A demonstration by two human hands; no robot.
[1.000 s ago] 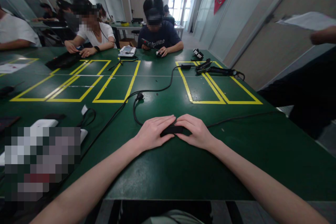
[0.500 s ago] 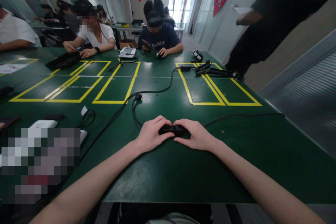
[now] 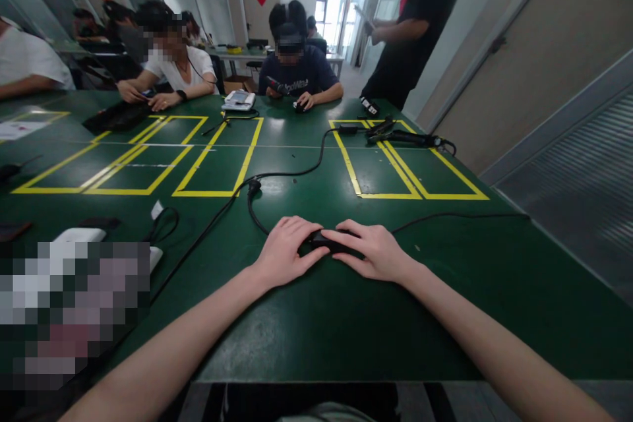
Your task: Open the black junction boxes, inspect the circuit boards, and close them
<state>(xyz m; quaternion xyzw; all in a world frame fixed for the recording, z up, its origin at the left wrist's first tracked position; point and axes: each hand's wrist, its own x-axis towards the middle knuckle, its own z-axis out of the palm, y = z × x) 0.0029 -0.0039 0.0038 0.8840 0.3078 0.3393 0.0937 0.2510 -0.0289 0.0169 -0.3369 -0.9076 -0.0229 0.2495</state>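
Observation:
A black power adapter (image 3: 330, 244) lies on the green table in front of me, with a cord leaving each side. My left hand (image 3: 291, 250) is closed around its left end, thumb along the near side and fingers over the top. On the other end rests my right hand (image 3: 373, 250), its fingers laid across the top and its thumb at the near edge. Part of the adapter is hidden under both hands. From its left side a short cord runs to a black plug (image 3: 254, 186) on the table. Another cord (image 3: 459, 215) stretches right towards the table edge.
A long black cable (image 3: 208, 227) crosses the table to a second adapter (image 3: 349, 128). Yellow tape outlines (image 3: 217, 194) mark the surface. White devices (image 3: 82, 235) lie at left, partly pixelated. A black hair-tool-like object (image 3: 405, 137) lies far right. People sit opposite; one person (image 3: 410, 33) stands at right.
My right hand's fingers have shifted and spread more over the adapter's top. The plug has turned and moved slightly left. The standing person has moved farther away.

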